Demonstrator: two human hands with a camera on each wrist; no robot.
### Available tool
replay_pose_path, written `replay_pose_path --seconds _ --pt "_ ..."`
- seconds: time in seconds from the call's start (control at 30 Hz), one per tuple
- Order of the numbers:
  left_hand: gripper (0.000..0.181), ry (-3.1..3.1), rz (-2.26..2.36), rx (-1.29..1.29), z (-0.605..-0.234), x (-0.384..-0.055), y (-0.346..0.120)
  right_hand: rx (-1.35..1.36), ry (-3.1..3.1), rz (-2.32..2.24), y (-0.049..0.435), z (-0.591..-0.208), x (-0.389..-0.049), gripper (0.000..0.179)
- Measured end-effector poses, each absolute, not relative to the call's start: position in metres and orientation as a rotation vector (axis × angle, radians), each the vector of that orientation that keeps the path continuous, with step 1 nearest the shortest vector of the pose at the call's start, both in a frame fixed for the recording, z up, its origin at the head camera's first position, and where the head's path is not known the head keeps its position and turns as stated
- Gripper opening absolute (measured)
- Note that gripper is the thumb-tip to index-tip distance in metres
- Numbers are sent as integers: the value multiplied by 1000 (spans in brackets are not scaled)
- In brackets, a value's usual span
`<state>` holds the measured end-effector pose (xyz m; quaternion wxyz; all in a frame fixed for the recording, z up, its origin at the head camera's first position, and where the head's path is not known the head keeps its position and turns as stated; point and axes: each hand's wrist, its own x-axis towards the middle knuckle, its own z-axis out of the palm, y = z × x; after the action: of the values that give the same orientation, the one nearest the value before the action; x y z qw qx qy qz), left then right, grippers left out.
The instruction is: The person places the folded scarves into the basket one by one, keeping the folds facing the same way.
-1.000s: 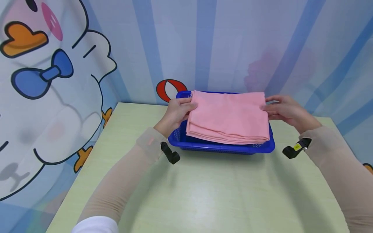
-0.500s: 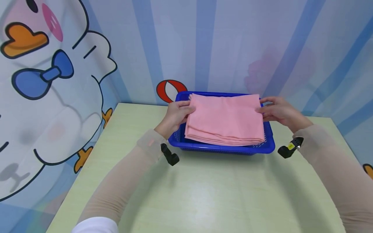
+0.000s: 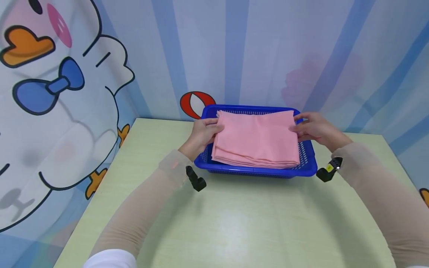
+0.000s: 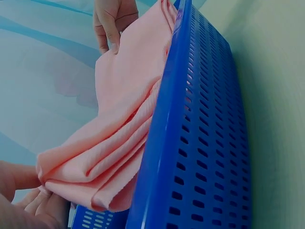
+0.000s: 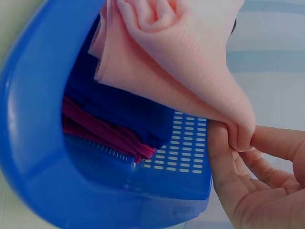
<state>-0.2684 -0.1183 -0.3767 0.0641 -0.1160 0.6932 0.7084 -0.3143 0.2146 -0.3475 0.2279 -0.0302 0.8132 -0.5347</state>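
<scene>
A folded pink cloth [image 3: 256, 137], several layers thick, is held level over a blue plastic basket [image 3: 248, 171]. My left hand [image 3: 201, 136] pinches its left edge, thumb on top and fingers beneath. At the opposite edge my right hand [image 3: 316, 130] pinches the cloth the same way. In the right wrist view the pink corner is bunched between thumb and fingers, above the basket's floor. Below it, inside the basket, lie a dark blue folded cloth [image 5: 128, 112] and a magenta cloth [image 5: 102, 128]. The pink cloth hides most of the basket's inside from the head view.
The basket stands near the back edge of a pale wooden table [image 3: 231, 223]. Behind it hangs a blue striped backdrop [image 3: 258, 52], with a cartoon duck printed at the left. Perforated walls and a smooth raised rim surround the basket.
The pink cloth has come down slightly and shifted left over the basket. My right hand has moved left with it, and more of the basket's right side shows. My left hand has barely moved.
</scene>
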Motion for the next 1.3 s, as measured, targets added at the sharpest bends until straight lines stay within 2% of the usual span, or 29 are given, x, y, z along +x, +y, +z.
replay_pose_path --seconds 0.4,0.93,1.3 --pt "44 2170 2053 -435 -382 -270 -116 -98 2309 -1408 204 -354 -315 63" --pt "40 2310 2008 -357 -394 -270 -114 -154 2347 -1358 197 -361 -311 61" --pt "39 2431 1994 -256 -385 -269 -118 -168 2399 -1399 203 -354 -309 48"
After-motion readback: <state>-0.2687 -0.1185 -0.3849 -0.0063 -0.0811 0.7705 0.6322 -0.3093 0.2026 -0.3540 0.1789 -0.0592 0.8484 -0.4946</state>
